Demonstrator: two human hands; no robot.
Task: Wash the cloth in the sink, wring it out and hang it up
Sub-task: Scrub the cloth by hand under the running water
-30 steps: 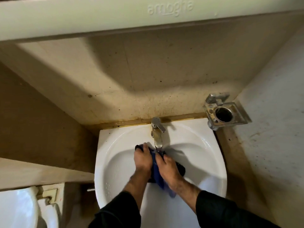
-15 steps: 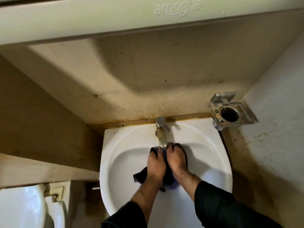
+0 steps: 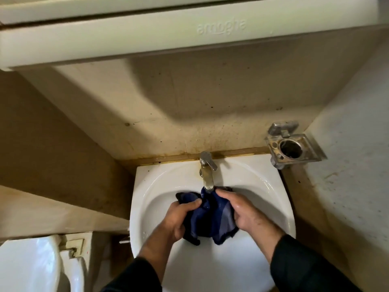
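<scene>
Since half a second ago the hands have parted: they were pressed side by side on the cloth (image 3: 210,218) under the tap (image 3: 207,175), and now the cloth is spread between them. The left hand (image 3: 179,218) grips the cloth's left part, thumb curled over it; the right hand (image 3: 242,211) holds the right edge, fingers curled. The cloth hangs above the sink (image 3: 273,186) bowl, its top touching the spout. White basin lies open below and around.
</scene>
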